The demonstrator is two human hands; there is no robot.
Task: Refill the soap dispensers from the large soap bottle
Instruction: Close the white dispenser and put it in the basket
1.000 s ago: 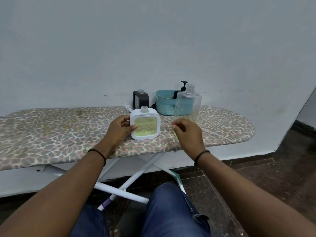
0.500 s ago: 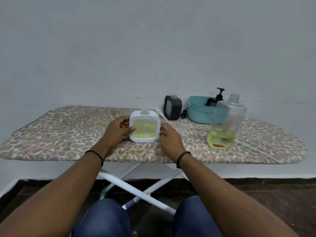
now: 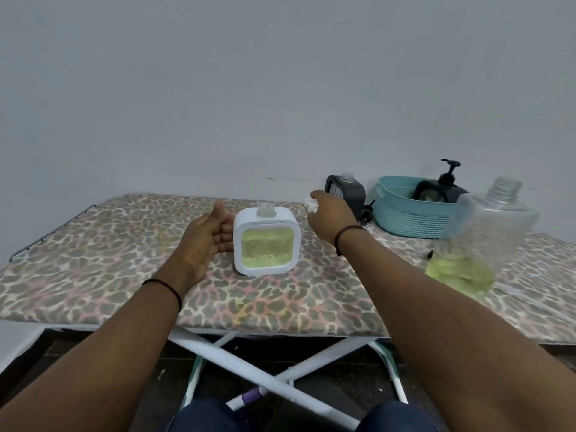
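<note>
Soap bottle: label unreadable.

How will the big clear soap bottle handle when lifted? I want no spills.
The large soap bottle is likely light, since only its bottom holds green liquid. Its neck has no cap, so tilting could spill. Thin clear walls may flex when squeezed.

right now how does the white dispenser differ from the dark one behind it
The white dispenser stands near the front, its window showing green soap nearly to the top; the dark dispenser stands at the back by the wall, its fill unclear. The white one looks larger. Both have open, capless necks.
</note>
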